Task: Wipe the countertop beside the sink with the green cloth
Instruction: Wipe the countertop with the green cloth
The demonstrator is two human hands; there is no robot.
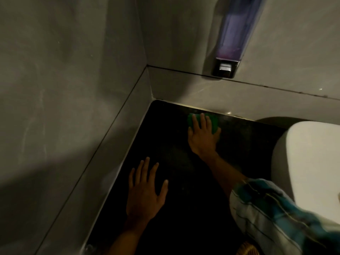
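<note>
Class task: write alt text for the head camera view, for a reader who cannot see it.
A person's right hand presses a green cloth flat on a dark countertop near the back wall, while the left hand rests open on the counter. A white sink sits to the right, and a soap dispenser hangs on the wall above.

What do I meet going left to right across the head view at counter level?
Grey tiled side wall → left hand flat on the black stone countertop → right hand pressing the green cloth → striped sleeve → white ceramic sink.
</note>
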